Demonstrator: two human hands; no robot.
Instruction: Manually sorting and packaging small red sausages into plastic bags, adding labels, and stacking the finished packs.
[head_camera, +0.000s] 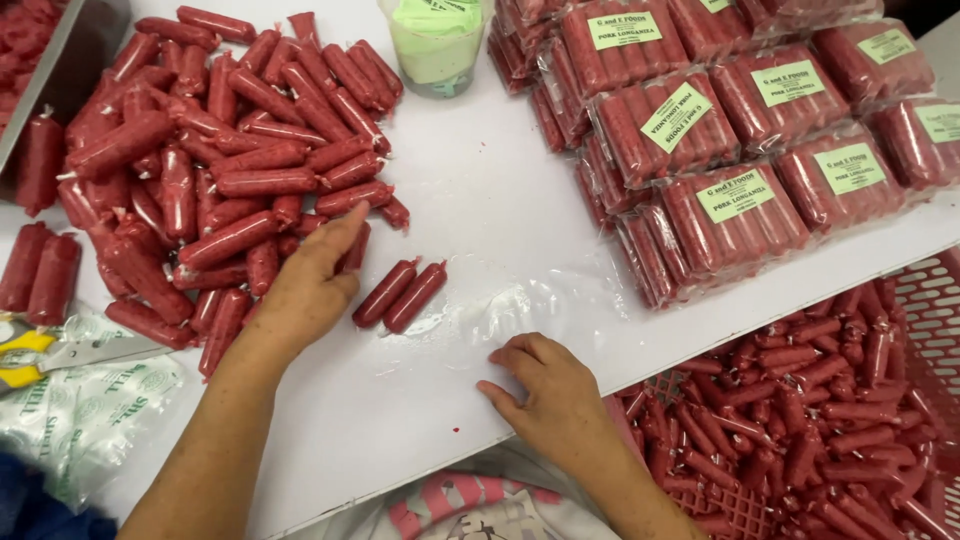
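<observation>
A big heap of short red sausages (215, 160) in clear casing covers the left of the white table (480, 190). My left hand (310, 285) lies flat at the heap's near edge, fingers stretched onto the sausages, gripping none. Two sausages (400, 295) lie side by side just right of it, apart from the heap. My right hand (545, 390) rests near the table's front edge, fingertips pressing on a flat clear plastic bag (500, 310) spread on the table.
Stacks of sealed sausage packs with pale green labels (740, 130) fill the right back. A clear cup with green contents (438, 45) stands at the back. A red crate of loose sausages (820, 420) sits below right. Scissors (60, 352) and printed bags (85, 415) lie left.
</observation>
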